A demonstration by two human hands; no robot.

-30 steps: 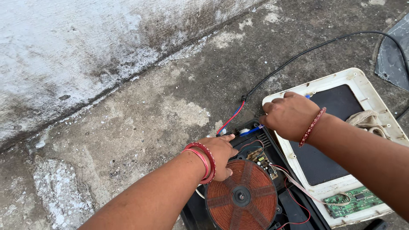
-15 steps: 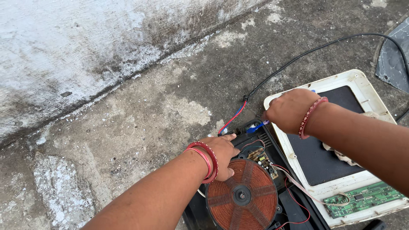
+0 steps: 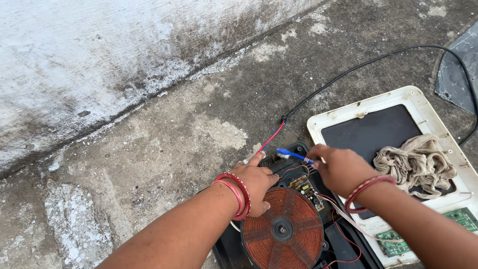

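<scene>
While the left hand (image 3: pixel 256 183) pressed flat on the opened cooker's black base (image 3: pixel 298 199), the right hand's (image 3: pixel 341 169) grip was clamped on a blue toothbrush (image 3: pixel 291 155), bristles at the far-edge circuit board (image 3: pixel 304 186), apparently mid-cleaning.

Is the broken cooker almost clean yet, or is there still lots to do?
Done: the white top cover is already off and lies beside the open base, with a rag on it. In hand: the right hand holds a blue brush at the corner by the circuit board, while the left hand steadies the base beside the copper coil. Left: putting the cover on again.
</scene>
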